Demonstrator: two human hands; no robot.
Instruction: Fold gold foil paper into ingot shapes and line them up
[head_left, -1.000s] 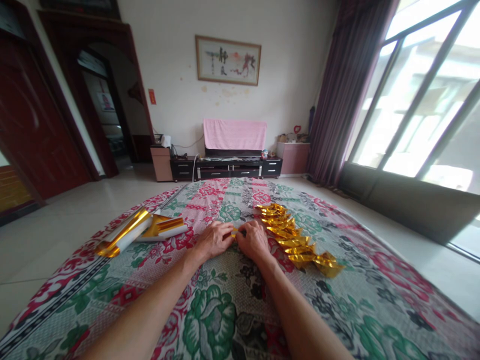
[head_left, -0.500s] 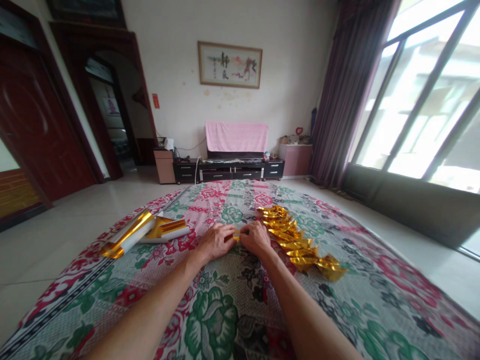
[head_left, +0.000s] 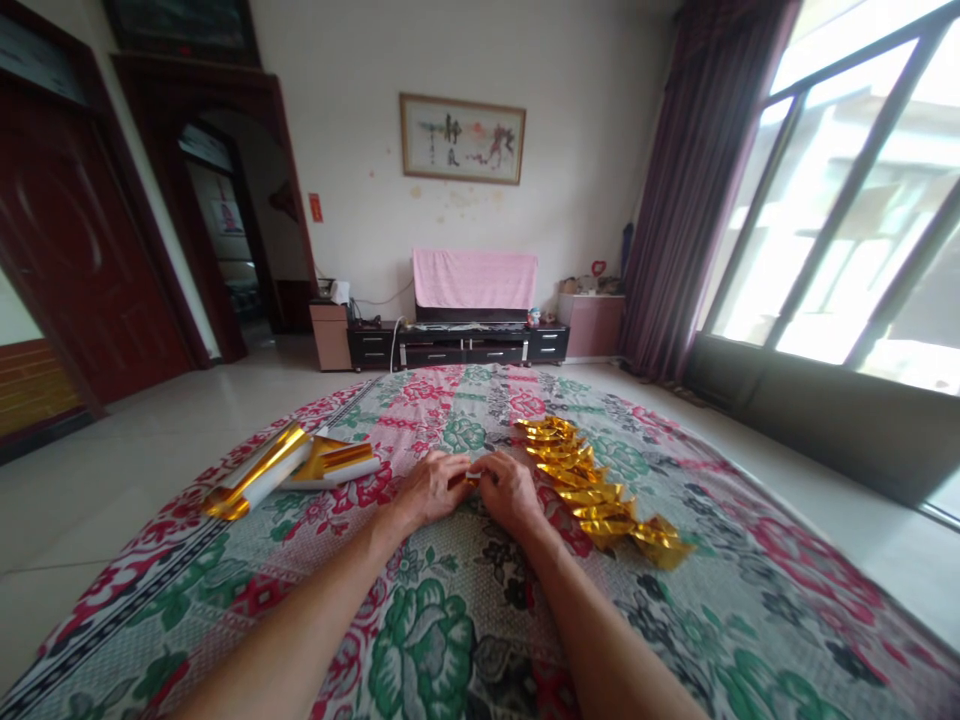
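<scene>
My left hand (head_left: pixel 430 487) and my right hand (head_left: pixel 512 490) meet over the flowered cloth (head_left: pixel 465 620), both pinching one small piece of gold foil paper (head_left: pixel 471 478) between their fingertips. Most of that piece is hidden by the fingers. Just right of my right hand runs a row of folded gold foil pieces (head_left: pixel 592 490), stretching from the far middle toward the near right. To the left of my left hand lies a stack of flat gold foil sheets (head_left: pixel 292 465) with curled edges.
The cloth covers a round surface with tiled floor (head_left: pixel 127 470) around it. A dark low cabinet (head_left: pixel 457 345) with a pink cloth stands at the far wall. Dark red doors are at the left, large windows and a curtain at the right.
The view has tilted slightly, so everything sits a little lower in the frame. Both hands stay together on the foil piece, fingers shifting a little.
</scene>
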